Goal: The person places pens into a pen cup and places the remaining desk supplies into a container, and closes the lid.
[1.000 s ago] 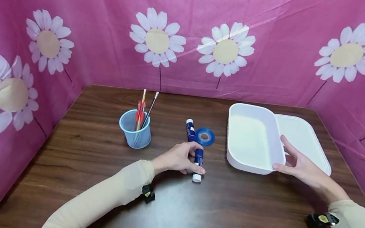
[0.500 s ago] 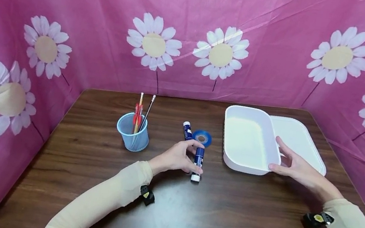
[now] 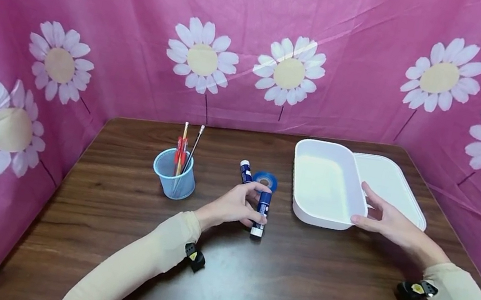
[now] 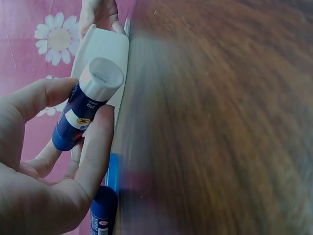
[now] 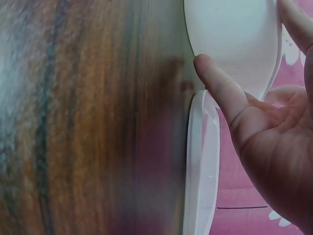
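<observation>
The glue stick (image 3: 263, 205), pinched in the left hand (image 3: 233, 205), had risen slightly off the tabletop (image 3: 286, 276), so seemed free to move; the right hand (image 3: 389, 223) gripped the white box (image 3: 319, 221)

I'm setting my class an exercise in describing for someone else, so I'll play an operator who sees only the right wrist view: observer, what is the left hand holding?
Observer: The left hand pinches a blue tube with a white end.
Operator: Does another one like it show?
Observer: Yes, a second blue tube lies just beyond that hand, beside a roll of blue tape.
Operator: And what stands farther to the left?
Observer: A light-blue mesh cup, with pencils sticking up out of it.
</observation>
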Demonstrator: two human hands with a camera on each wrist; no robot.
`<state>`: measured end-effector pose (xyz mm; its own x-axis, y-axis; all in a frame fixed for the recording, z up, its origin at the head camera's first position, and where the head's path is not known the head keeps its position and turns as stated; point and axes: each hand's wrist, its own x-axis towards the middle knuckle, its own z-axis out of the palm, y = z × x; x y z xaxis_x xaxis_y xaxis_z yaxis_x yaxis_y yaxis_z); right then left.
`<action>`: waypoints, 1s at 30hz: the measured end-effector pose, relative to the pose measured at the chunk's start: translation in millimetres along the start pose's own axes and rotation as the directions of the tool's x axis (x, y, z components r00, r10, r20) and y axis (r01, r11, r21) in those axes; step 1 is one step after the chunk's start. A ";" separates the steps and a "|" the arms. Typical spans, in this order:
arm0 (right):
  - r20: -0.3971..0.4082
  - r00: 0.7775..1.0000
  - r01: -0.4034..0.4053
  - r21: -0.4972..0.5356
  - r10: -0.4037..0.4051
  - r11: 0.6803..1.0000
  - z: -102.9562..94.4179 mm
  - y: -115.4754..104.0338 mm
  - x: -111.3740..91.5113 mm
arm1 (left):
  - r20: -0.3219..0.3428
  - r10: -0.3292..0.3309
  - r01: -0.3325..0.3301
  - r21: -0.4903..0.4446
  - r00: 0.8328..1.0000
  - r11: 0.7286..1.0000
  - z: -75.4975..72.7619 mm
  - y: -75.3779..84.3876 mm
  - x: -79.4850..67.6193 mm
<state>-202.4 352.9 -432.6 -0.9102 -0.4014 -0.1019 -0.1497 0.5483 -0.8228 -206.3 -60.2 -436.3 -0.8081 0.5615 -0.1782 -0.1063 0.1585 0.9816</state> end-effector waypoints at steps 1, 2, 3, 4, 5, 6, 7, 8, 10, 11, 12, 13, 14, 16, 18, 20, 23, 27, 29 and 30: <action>0.002 1.000 0.001 -0.004 -0.001 1.000 -0.1 -1.0 0.4 | 0.005 0.001 -0.001 -0.008 1.000 1.000 0.2 0.4 0.7; 0.005 1.000 0.004 -0.004 -0.004 1.000 -0.2 -2.2 0.8 | 0.011 0.001 -0.001 -0.017 1.000 1.000 0.6 0.9 1.3; 0.008 1.000 0.003 0.005 -0.003 1.000 -0.3 -3.4 1.0 | 0.017 -0.001 0.001 -0.026 1.000 1.000 0.9 1.2 2.0; 0.017 1.000 0.004 0.021 -0.004 1.000 -0.2 -4.5 1.1 | 0.022 -0.003 0.004 -0.033 1.000 0.999 1.4 1.4 2.6; 0.027 1.000 0.005 0.037 -0.006 0.999 -0.1 -5.3 1.3 | 0.027 -0.006 0.007 -0.040 1.000 0.999 1.8 1.5 3.3; 0.037 0.999 0.006 0.055 -0.008 0.998 -0.1 -5.7 1.4 | 0.034 -0.007 0.009 -0.046 0.999 0.999 2.3 1.6 4.0; 0.047 0.999 0.010 0.073 -0.013 0.997 0.1 -6.3 1.6 | 0.039 -0.009 0.011 -0.052 0.999 0.999 3.0 1.9 4.4; 0.053 0.998 0.014 0.082 -0.018 0.997 0.0 -6.6 2.0 | 0.044 -0.012 0.015 -0.059 0.999 0.998 3.6 1.8 5.2; 0.059 0.998 0.027 0.092 -0.033 0.995 -0.5 -6.6 3.0 | 0.048 -0.016 0.019 -0.067 0.999 0.998 4.8 1.7 7.0; 0.056 0.998 0.036 0.089 -0.041 0.995 -1.0 -6.4 3.7 | 0.049 -0.018 0.021 -0.069 0.999 0.997 5.5 1.8 8.1; 0.052 0.997 0.044 0.084 -0.049 0.995 -1.7 -6.2 4.4 | 0.050 -0.020 0.024 -0.071 0.999 0.997 6.2 2.0 9.4; 0.047 0.997 0.053 0.081 -0.057 0.995 -2.4 -6.0 5.1 | 0.050 -0.023 0.026 -0.073 0.998 0.997 6.8 2.4 10.6; 0.043 0.997 0.061 0.079 -0.064 0.995 -3.1 -5.5 5.8 | 0.050 -0.025 0.029 -0.072 0.998 0.997 7.2 2.8 11.9; 0.042 0.996 0.070 0.089 -0.074 0.994 -4.5 -4.1 7.0 | 0.057 -0.029 0.033 -0.065 0.998 0.997 8.1 4.1 14.5; 0.051 0.996 0.070 0.109 -0.076 0.992 -5.2 -2.2 8.2 | 0.066 -0.035 0.039 -0.061 0.997 0.997 8.6 5.7 16.9; 0.063 0.995 0.070 0.135 -0.079 0.988 -5.0 -0.1 9.1 | 0.072 -0.042 0.047 -0.067 0.996 0.997 9.0 7.2 18.8; 0.071 0.994 0.073 0.160 -0.086 0.984 -3.8 2.2 10.2 | 0.074 -0.050 0.057 -0.096 0.996 0.994 9.9 9.7 20.5; 0.067 0.994 0.074 0.168 -0.087 0.983 -2.8 3.2 11.3 | 0.072 -0.052 0.062 -0.135 0.996 0.989 12.0 11.4 22.4; 0.066 0.994 0.074 0.167 -0.086 0.983 -2.4 3.5 11.7 | 0.071 -0.054 0.063 -0.146 0.996 0.987 13.6 11.4 23.3; 0.066 0.994 0.074 0.166 -0.086 0.983 -2.2 3.5 11.8 | 0.070 -0.055 0.065 -0.148 0.996 0.987 14.3 10.9 23.7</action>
<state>-214.6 351.7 -435.5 -0.8667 -0.4943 -0.0673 -0.1507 0.3880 -0.9093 -218.4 -33.6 -430.8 -0.7581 0.6077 -0.2365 -0.2436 0.0726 0.9672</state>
